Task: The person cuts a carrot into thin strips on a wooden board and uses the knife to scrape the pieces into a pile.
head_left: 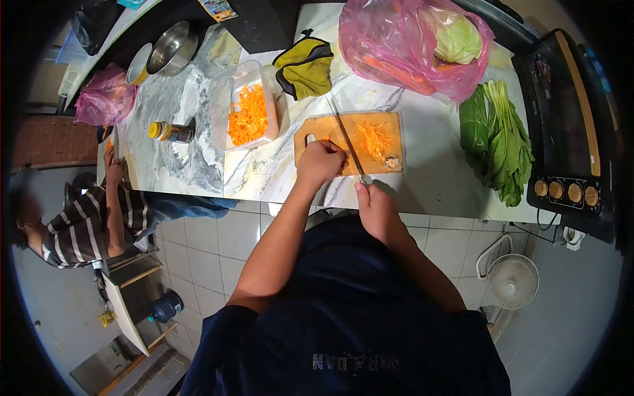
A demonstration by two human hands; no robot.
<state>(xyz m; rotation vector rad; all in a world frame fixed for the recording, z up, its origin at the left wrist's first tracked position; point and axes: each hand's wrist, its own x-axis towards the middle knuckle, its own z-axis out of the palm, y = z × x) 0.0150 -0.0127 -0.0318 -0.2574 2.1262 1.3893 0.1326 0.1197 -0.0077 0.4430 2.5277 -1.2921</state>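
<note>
My right hand (376,210) grips the handle of a long kitchen knife (347,140), whose blade slants across the wooden cutting board (304,130). Just left of the blade, my left hand (321,163) is closed with its fingers curled down on the board. A little orange shows at the fingertips, a piece of carrot mostly hidden by the hand. On the right side of the blade lies a pile of shredded carrot (373,140). More carrot shreds (249,113) fill a clear plastic container (269,125) left of the board.
Behind the board are a green cloth (305,68) and a pink bag (389,49) holding carrots and cabbage (458,41). Leafy greens (507,142) lie beside a toaster oven (561,125). A jar (172,132) and metal bowl (173,49) stand left, near another person (99,221).
</note>
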